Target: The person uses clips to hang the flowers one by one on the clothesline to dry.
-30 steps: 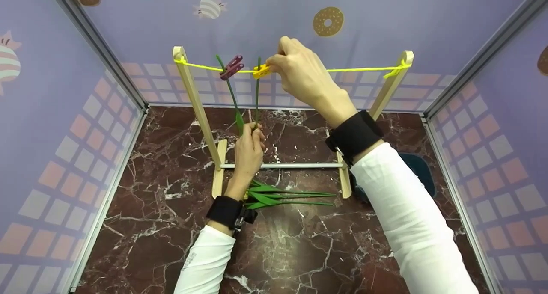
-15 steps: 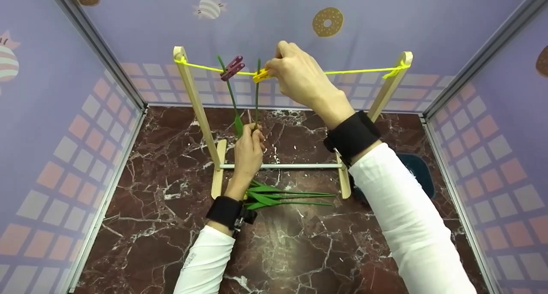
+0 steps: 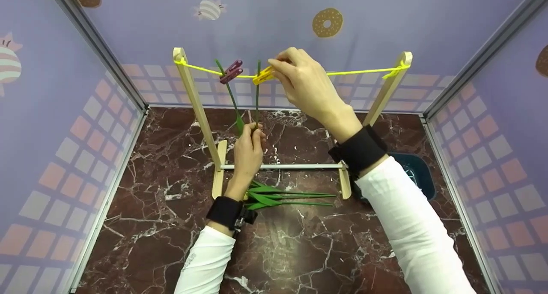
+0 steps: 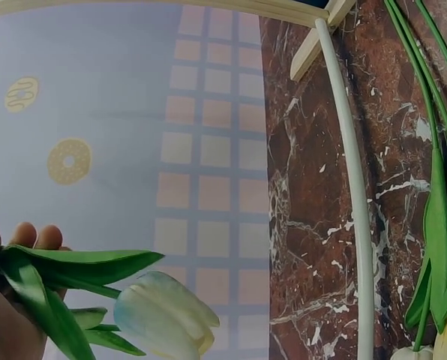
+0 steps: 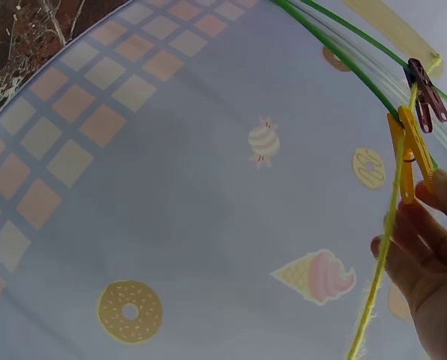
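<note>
Pale lilac on three sides

In the head view, the back wall [image 3: 269, 11] fills 12 o'clock, with the left wall [image 3: 60, 97] at 9 and the right wall [image 3: 496, 93] at 3, all pale lilac. Grey corner strips [image 3: 102, 50] run down at 10 and 2. The back wall carries a printed doughnut [image 3: 327, 23] at 1 o'clock and a striped sweet [image 3: 209, 9] at 11; the right-wrist view adds an ice-cream cone print [image 5: 313, 276] between 4 and 5. Pink and pale squares [image 3: 72, 185] band the walls' lower part. The floor [image 3: 167, 255] is dark reddish-brown with white veins, a soft light reflection [image 3: 280, 247] showing at 6 o'clock
</note>
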`<move>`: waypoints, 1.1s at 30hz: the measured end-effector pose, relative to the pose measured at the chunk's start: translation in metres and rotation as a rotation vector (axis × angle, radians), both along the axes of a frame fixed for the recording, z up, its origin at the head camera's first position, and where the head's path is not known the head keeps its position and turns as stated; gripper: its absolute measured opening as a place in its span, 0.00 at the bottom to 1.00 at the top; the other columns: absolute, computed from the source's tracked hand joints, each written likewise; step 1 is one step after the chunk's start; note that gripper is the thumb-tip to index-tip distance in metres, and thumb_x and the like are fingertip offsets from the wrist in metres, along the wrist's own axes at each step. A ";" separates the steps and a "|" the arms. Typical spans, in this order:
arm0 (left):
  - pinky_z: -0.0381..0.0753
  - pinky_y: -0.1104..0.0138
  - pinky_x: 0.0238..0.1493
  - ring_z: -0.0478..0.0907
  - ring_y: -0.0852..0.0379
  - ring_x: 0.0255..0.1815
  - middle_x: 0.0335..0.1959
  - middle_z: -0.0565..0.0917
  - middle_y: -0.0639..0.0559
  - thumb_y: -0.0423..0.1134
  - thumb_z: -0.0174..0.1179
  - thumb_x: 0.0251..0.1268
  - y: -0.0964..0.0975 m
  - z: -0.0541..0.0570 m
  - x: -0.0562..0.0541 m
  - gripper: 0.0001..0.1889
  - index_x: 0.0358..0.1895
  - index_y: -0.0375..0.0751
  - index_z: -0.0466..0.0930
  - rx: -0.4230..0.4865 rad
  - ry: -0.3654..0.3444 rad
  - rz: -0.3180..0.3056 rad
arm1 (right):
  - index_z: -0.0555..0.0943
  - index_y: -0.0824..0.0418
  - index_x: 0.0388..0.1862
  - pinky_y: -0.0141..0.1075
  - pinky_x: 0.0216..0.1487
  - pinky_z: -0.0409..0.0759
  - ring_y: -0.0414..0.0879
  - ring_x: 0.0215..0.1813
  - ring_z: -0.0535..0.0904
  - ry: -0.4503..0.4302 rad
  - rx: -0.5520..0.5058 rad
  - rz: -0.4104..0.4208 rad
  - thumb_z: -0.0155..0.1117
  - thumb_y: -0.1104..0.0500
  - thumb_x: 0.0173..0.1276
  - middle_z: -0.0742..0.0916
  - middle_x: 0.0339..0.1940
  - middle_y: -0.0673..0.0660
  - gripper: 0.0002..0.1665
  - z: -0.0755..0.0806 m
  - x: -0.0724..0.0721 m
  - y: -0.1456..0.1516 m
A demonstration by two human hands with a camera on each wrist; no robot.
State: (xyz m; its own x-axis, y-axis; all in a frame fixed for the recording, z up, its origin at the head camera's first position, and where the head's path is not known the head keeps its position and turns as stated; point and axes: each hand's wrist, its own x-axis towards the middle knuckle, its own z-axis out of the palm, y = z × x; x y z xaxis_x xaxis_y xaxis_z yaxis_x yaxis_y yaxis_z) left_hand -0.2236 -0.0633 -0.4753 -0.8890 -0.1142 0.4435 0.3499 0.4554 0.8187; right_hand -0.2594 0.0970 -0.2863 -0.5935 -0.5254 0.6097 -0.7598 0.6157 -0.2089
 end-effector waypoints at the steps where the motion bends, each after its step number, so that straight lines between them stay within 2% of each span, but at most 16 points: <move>1: 0.82 0.57 0.39 0.85 0.45 0.38 0.37 0.86 0.40 0.37 0.46 0.79 0.000 0.000 0.000 0.13 0.53 0.33 0.76 -0.006 0.005 0.003 | 0.82 0.67 0.57 0.42 0.54 0.79 0.56 0.52 0.79 0.032 -0.027 0.007 0.52 0.58 0.78 0.84 0.51 0.64 0.19 -0.003 0.001 0.002; 6: 0.84 0.57 0.43 0.86 0.44 0.43 0.40 0.87 0.40 0.36 0.49 0.78 0.001 0.000 0.000 0.13 0.53 0.32 0.77 -0.010 0.016 0.008 | 0.83 0.67 0.56 0.42 0.56 0.80 0.56 0.52 0.81 0.177 -0.166 0.036 0.53 0.61 0.77 0.85 0.51 0.64 0.17 -0.019 0.008 0.011; 9: 0.83 0.57 0.42 0.86 0.46 0.43 0.42 0.87 0.40 0.37 0.50 0.77 0.002 0.000 0.000 0.13 0.53 0.31 0.78 -0.009 0.020 0.009 | 0.83 0.66 0.56 0.43 0.56 0.80 0.57 0.52 0.81 0.228 -0.233 0.065 0.56 0.64 0.75 0.85 0.51 0.65 0.16 -0.028 0.014 0.016; 14: 0.83 0.60 0.43 0.85 0.50 0.42 0.45 0.86 0.41 0.38 0.52 0.77 0.003 -0.001 0.003 0.14 0.56 0.32 0.78 -0.012 0.011 0.005 | 0.83 0.66 0.55 0.43 0.55 0.81 0.57 0.51 0.81 0.284 -0.239 0.100 0.58 0.66 0.72 0.85 0.49 0.65 0.15 -0.045 0.024 0.029; 20: 0.84 0.58 0.47 0.84 0.48 0.45 0.48 0.85 0.40 0.39 0.52 0.77 0.001 -0.002 0.007 0.15 0.58 0.34 0.77 -0.002 0.008 -0.004 | 0.84 0.64 0.54 0.42 0.51 0.83 0.56 0.48 0.82 0.285 -0.218 0.099 0.64 0.68 0.67 0.86 0.48 0.64 0.17 -0.070 0.033 0.045; 24: 0.84 0.59 0.50 0.85 0.48 0.47 0.49 0.86 0.41 0.38 0.51 0.77 -0.001 -0.005 0.009 0.14 0.57 0.36 0.78 -0.003 0.006 0.011 | 0.84 0.63 0.54 0.42 0.46 0.83 0.55 0.46 0.82 0.265 -0.194 0.075 0.65 0.65 0.68 0.86 0.48 0.63 0.16 -0.084 0.038 0.057; 29: 0.85 0.59 0.49 0.86 0.48 0.45 0.46 0.86 0.41 0.38 0.51 0.77 -0.006 -0.008 0.013 0.14 0.56 0.36 0.79 -0.008 0.005 0.031 | 0.84 0.61 0.55 0.42 0.42 0.82 0.54 0.44 0.82 0.250 -0.154 0.052 0.66 0.65 0.67 0.86 0.47 0.62 0.17 -0.103 0.046 0.073; 33: 0.86 0.59 0.47 0.86 0.49 0.43 0.45 0.87 0.41 0.38 0.52 0.77 -0.007 -0.008 0.017 0.14 0.56 0.35 0.79 0.003 0.019 0.017 | 0.84 0.61 0.56 0.42 0.39 0.82 0.54 0.43 0.81 0.247 -0.121 0.037 0.70 0.68 0.62 0.86 0.46 0.63 0.22 -0.118 0.053 0.087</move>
State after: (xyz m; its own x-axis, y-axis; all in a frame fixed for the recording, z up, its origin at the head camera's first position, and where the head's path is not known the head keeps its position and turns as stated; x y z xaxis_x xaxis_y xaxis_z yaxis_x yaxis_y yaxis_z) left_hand -0.2071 -0.0704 -0.4828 -0.8783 -0.1308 0.4599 0.3574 0.4595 0.8131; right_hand -0.2063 0.1840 -0.4045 -0.4008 -0.4586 0.7931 -0.8180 0.5689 -0.0845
